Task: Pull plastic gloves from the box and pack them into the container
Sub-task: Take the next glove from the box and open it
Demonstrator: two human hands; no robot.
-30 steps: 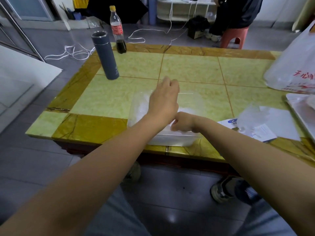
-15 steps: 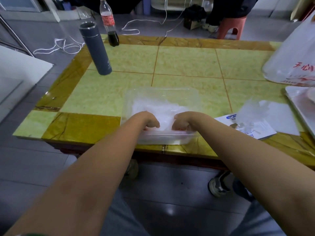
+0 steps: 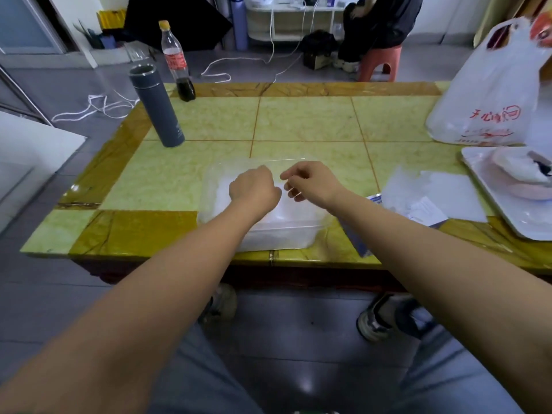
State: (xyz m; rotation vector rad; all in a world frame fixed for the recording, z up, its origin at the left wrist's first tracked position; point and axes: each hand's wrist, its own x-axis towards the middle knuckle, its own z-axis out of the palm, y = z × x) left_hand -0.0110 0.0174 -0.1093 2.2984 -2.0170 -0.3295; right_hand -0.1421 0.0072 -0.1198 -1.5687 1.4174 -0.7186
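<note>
The clear plastic container [image 3: 283, 237] sits at the near edge of the bench [image 3: 304, 121]. Its long axis runs left to right along that edge and its open top faces up. Inside lies a pale heap of thin plastic gloves [image 3: 221, 197].

Both hands hover over it. The left hand [image 3: 254, 189] has its fingers curled under. The right hand [image 3: 313, 182] has its fingers [image 3: 294, 194] bent, thumb near forefinger. I cannot tell whether either hand is pinching film.

Just right of the container, partly under the right forearm, lies the flat blue-and-white box [image 3: 425, 209] with loose gloves [image 3: 454, 189] across it. Its print is too small to read.

Further right, a white tray [image 3: 507, 216] holds something crumpled and white. The white bag [image 3: 490, 94] bears red characters, too blurred to read. A red-labelled bottle [image 3: 174, 55] holds a little dark drink, and a grey flask [image 3: 158, 106] stands near it.
</note>
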